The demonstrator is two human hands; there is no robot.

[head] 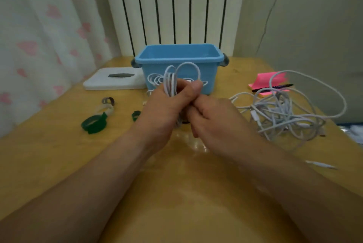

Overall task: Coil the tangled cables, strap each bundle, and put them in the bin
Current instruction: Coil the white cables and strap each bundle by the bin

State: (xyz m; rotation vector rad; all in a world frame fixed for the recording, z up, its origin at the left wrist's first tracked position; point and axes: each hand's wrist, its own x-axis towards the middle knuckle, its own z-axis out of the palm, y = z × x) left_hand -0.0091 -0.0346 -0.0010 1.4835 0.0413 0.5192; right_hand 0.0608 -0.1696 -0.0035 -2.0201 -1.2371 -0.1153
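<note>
Both hands' fingers point(193, 87) clamp the coiled white cable point(172, 79) before the bin point(179, 60).

We hold both bare forearms forward, left hand point(167, 103) fisted, right hand point(214, 117) curled, pressed together.

A home room: heart-print curtain point(39, 42), radiator point(176, 7), wooden table point(176, 193).

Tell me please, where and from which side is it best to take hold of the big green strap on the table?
Probably by its free tail. The green strap lies flat as a closed loop on the table, its tail sticking out at the upper right; pinch that from above. The left hand is nearer, but holds the coiled cable.
</note>
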